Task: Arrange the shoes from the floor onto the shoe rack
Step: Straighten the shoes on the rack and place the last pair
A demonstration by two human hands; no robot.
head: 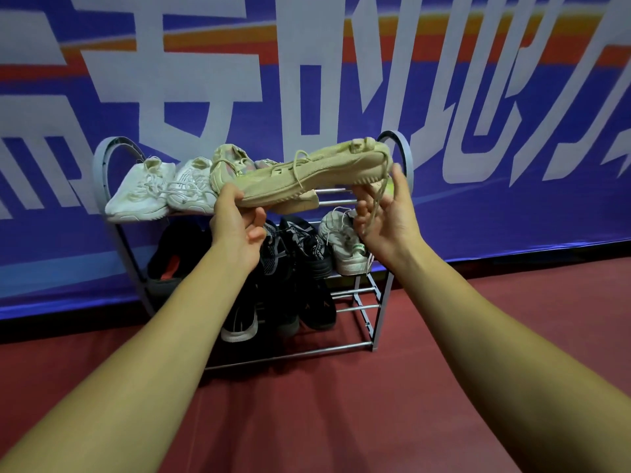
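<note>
A beige mesh shoe hangs sideways in the air in front of the top shelf of the grey metal shoe rack. My left hand pinches its toe end between thumb and fingers. My right hand sits under its heel end with fingers spread, and a loose lace dangles across the palm; I cannot tell how firmly it holds. On the top shelf stand two white sneakers and another beige shoe. The right part of the top shelf shows bare bars.
The middle shelf carries black shoes and a white sneaker. More black shoes stand on the bottom shelf. A blue banner wall rises right behind the rack. Red floor spreads in front.
</note>
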